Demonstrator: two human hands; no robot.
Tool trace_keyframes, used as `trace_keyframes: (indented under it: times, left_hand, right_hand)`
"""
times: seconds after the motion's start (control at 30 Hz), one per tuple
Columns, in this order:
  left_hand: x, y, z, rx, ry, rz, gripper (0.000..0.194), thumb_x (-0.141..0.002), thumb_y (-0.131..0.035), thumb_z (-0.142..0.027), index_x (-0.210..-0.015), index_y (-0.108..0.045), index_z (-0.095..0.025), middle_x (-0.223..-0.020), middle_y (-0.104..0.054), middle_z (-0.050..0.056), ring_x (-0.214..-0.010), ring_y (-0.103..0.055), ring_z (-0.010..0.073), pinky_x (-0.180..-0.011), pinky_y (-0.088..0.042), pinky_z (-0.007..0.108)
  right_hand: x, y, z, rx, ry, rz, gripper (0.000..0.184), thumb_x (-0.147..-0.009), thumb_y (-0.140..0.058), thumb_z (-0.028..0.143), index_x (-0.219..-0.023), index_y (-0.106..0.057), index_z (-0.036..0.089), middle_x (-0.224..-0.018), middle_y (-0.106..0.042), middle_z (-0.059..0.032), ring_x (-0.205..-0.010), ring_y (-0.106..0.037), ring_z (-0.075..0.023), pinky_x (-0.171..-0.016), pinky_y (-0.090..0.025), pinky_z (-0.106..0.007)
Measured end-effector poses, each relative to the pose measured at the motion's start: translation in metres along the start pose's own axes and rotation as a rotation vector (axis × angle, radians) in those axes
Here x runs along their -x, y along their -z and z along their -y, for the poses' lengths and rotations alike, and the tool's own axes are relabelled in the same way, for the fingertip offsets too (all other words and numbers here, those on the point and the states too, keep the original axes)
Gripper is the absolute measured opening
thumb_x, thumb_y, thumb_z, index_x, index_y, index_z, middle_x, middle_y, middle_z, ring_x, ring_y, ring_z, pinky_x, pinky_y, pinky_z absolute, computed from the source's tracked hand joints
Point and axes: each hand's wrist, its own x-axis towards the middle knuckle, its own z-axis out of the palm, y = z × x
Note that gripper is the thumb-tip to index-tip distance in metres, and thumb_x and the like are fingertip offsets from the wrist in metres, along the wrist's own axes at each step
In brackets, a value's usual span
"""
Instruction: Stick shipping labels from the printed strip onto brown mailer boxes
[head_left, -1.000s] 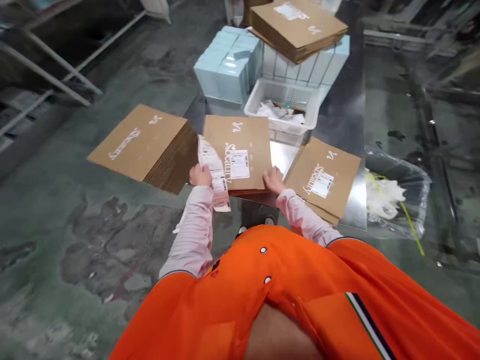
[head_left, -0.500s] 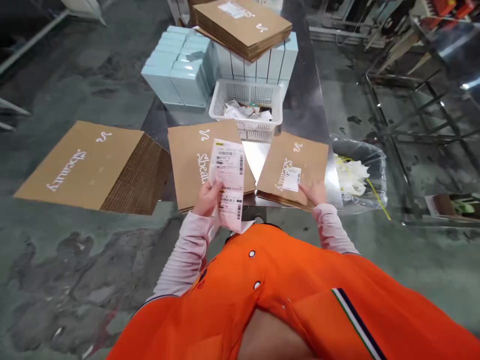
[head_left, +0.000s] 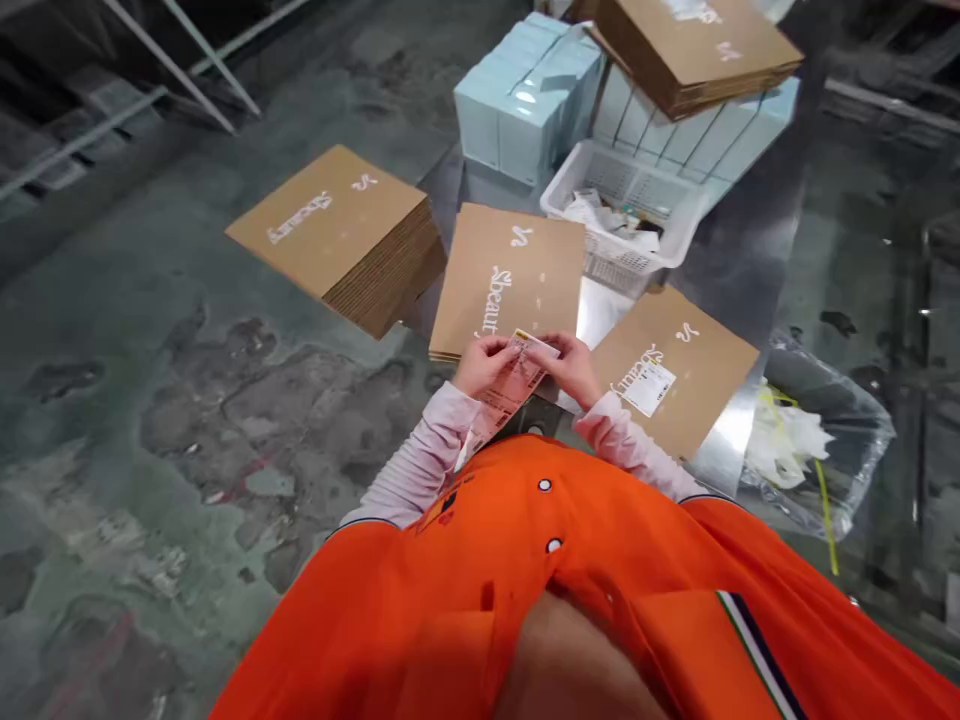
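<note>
A strip of printed shipping labels [head_left: 504, 393] hangs in front of my orange shirt, its top end between both hands. My left hand [head_left: 484, 365] pinches its upper left side. Across from it, the fingers of my right hand [head_left: 571, 367] close on the upper right corner. Just beyond my hands lies a stack of flat brown cardboard mailers [head_left: 536, 265] with white lettering. To the right, another cardboard mailer [head_left: 697, 365] bears a white label [head_left: 648, 387] stuck over its lettering.
A thicker pile of cardboard mailers [head_left: 330, 225] juts past the metal table's left side. Behind are a white basket [head_left: 622, 170] with papers, light blue boxes [head_left: 517, 100] and more stacked cardboard [head_left: 697, 50]. A clear plastic-lined bin [head_left: 847, 440] holds white scraps at right.
My right hand has left the labelled mailer on the right and joined my left hand at the label strip. The view has turned, shifting the table contents rightward.
</note>
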Motion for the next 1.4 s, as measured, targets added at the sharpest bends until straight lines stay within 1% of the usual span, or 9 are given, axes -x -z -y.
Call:
trace_keyframes:
  times: [0.23,0.33,0.47,0.63,0.8,0.87,1.07,1.2,1.4]
  left_hand:
    - [0.012,-0.005,0.033,-0.023,0.004,-0.456,0.049,-0.067,-0.076,-0.044,-0.048,-0.04,-0.018,-0.047,-0.039,-0.005,-0.049,-0.036,0.0075,-0.049,-0.028,0.022]
    - [0.005,-0.003,0.046,0.044,0.05,-0.445,0.044,-0.063,-0.078,-0.043,-0.05,-0.045,-0.017,-0.048,-0.044,-0.005,-0.05,-0.038,0.0078,-0.049,-0.029,0.022]
    - [-0.004,0.008,0.056,0.173,0.05,-0.515,0.039,-0.066,-0.075,-0.045,-0.054,-0.051,-0.016,-0.052,-0.05,-0.003,-0.052,-0.042,0.0082,-0.052,-0.034,0.021]
    - [-0.003,0.022,0.055,0.05,0.059,-0.348,0.034,-0.061,-0.078,-0.043,-0.059,-0.063,-0.014,-0.055,-0.057,-0.001,-0.055,-0.047,0.0099,-0.052,-0.034,0.021]
    - [-0.004,0.014,0.053,-0.061,0.06,-0.516,0.048,-0.061,-0.08,-0.043,-0.044,-0.045,-0.015,-0.043,-0.037,-0.006,-0.048,-0.035,0.0066,-0.047,-0.024,0.021]
    - [-0.008,0.01,0.056,0.03,0.11,-0.44,0.039,-0.06,-0.081,-0.043,-0.053,-0.056,-0.014,-0.049,-0.048,-0.004,-0.051,-0.044,0.0087,-0.05,-0.032,0.021]
    - [-0.005,0.016,0.092,0.302,0.332,-0.148,0.052,-0.044,-0.089,-0.035,-0.088,-0.073,-0.012,-0.091,-0.074,0.011,-0.082,-0.067,0.0248,-0.078,-0.051,0.034]
    - [0.038,0.025,0.121,0.305,0.484,-0.2,0.049,-0.041,-0.09,-0.037,-0.081,-0.074,-0.013,-0.085,-0.074,0.011,-0.078,-0.069,0.0258,-0.075,-0.054,0.035]
    - [0.082,0.051,0.101,0.281,0.464,-0.329,0.051,-0.04,-0.089,-0.047,-0.073,-0.073,-0.012,-0.072,-0.073,0.01,-0.063,-0.066,0.0212,-0.06,-0.053,0.03]
  right_hand:
    - [-0.028,-0.018,-0.005,0.182,0.035,0.104,0.035,-0.068,-0.072,0.051,-0.075,-0.071,0.017,-0.073,-0.071,-0.0052,-0.068,-0.064,-0.0188,-0.064,-0.052,-0.031]
    - [-0.046,-0.026,-0.009,0.225,0.028,0.154,0.036,-0.068,-0.071,0.052,-0.073,-0.069,0.016,-0.069,-0.068,-0.004,-0.063,-0.061,-0.0157,-0.061,-0.049,-0.028]
    - [-0.064,-0.03,-0.009,0.17,-0.097,0.497,0.044,-0.063,-0.072,0.057,-0.076,-0.068,0.015,-0.066,-0.067,-0.0027,-0.058,-0.058,-0.0138,-0.054,-0.046,-0.026]
    - [-0.066,-0.027,-0.015,0.229,-0.041,0.414,0.04,-0.067,-0.072,0.051,-0.085,-0.074,0.016,-0.072,-0.071,-0.0037,-0.063,-0.062,-0.0161,-0.058,-0.05,-0.028]
    - [-0.065,-0.023,-0.016,0.245,-0.013,0.333,0.04,-0.068,-0.072,0.053,-0.083,-0.073,0.016,-0.071,-0.071,-0.004,-0.065,-0.064,-0.0174,-0.063,-0.052,-0.03]
    - [-0.074,-0.023,-0.015,0.27,0.035,0.29,0.037,-0.067,-0.073,0.052,-0.077,-0.071,0.016,-0.072,-0.07,-0.0046,-0.069,-0.064,-0.0182,-0.067,-0.053,-0.031]
    - [-0.156,-0.022,-0.027,0.666,0.207,0.027,0.024,-0.073,-0.072,0.038,-0.076,-0.071,0.015,-0.114,-0.061,-0.0124,-0.109,-0.057,-0.0229,-0.101,-0.043,-0.037]
    - [-0.204,-0.024,-0.035,0.948,0.16,-0.091,0.067,-0.072,-0.071,0.054,-0.125,-0.059,0.014,-0.14,-0.045,-0.0184,-0.126,-0.044,-0.0335,-0.105,-0.035,-0.051]
    - [-0.142,-0.045,-0.057,1.157,0.549,0.398,0.082,-0.089,-0.046,0.057,-0.148,-0.03,0.003,-0.157,-0.018,-0.023,-0.148,-0.008,-0.0365,-0.115,0.002,-0.061]
